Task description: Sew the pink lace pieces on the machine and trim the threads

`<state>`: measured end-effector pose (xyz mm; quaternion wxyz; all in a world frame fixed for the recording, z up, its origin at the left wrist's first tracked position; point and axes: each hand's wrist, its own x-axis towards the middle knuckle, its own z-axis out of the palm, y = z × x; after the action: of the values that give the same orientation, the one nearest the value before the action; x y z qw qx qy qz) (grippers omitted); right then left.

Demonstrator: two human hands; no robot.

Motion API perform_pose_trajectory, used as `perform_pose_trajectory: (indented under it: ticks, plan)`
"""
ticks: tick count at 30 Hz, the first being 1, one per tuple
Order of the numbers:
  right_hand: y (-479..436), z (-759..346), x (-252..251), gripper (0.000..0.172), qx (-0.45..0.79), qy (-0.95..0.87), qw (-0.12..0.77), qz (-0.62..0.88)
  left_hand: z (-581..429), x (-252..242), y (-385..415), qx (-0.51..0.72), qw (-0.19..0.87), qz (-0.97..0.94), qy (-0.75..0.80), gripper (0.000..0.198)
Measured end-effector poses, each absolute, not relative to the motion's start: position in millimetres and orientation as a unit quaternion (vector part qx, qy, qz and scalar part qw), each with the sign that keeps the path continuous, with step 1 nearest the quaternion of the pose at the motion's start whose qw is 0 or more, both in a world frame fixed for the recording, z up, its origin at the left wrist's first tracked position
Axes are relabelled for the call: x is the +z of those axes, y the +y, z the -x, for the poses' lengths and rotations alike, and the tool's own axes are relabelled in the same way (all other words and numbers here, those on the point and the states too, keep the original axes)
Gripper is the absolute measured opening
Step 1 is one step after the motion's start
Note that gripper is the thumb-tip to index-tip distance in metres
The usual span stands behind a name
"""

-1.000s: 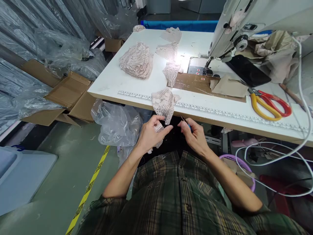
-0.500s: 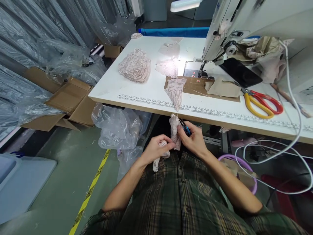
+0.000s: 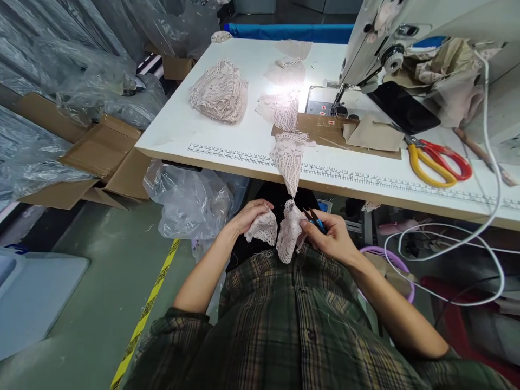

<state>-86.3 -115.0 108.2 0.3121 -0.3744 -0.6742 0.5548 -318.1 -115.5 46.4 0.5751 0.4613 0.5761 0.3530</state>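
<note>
My left hand [image 3: 252,215] is closed on a small pale pink lace piece [image 3: 263,227] that hangs from its fingers over my lap. My right hand [image 3: 328,232] pinches a second lace piece [image 3: 289,233] between thumb and finger. The same hand also holds small blue-handled thread snips [image 3: 314,219], their dark tips pointing up and left. A gap shows between the two pieces. Just above the second piece, a lace triangle [image 3: 289,160] hangs over the table edge, its tip close to the piece. More lace pieces [image 3: 280,108] trail back from it across the table.
A lace stack [image 3: 221,92] sits on the white table [image 3: 170,132]. The sewing machine [image 3: 376,49] stands at right, near brown card [image 3: 325,132], a black phone [image 3: 404,107] and red-and-yellow scissors [image 3: 436,162]. A white cable [image 3: 489,135] loops down at right. Plastic bags [image 3: 190,200] hang below the edge.
My hands have moved apart, and the lace between them is now two separate pieces. The lace triangle has slid further over the table edge. The view has shifted slightly.
</note>
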Motion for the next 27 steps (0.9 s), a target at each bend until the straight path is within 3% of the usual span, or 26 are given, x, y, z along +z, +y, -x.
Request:
perform_pose_trajectory:
  ticks: [4,11,18,23,27]
  plan:
    - [-113.9,76.5,106.0,0.029,0.543,-0.670,0.310,0.400,330.7,29.3,-88.7,0.314,0.527,-0.519,0.595,0.022]
    - [-114.5,78.0,105.7,0.028,0.549,-0.677,0.285,0.398,344.4,35.9,-71.6,0.331,0.455,-0.565,0.603,0.036]
    - [-117.3,96.2,105.8,0.026,0.584,-0.691,0.254,0.342,320.5,86.5,-104.9,0.395,0.629,-0.582,0.331,0.065]
    - [-116.6,99.2,109.5,0.029,0.579,-0.716,0.239,0.309,306.0,107.8,-117.9,0.390,0.639,-0.556,0.360,0.030]
    - [-107.0,96.8,110.6,0.042,0.535,-0.727,0.252,0.350,304.1,112.3,-128.7,0.416,0.588,-0.492,0.489,0.028]
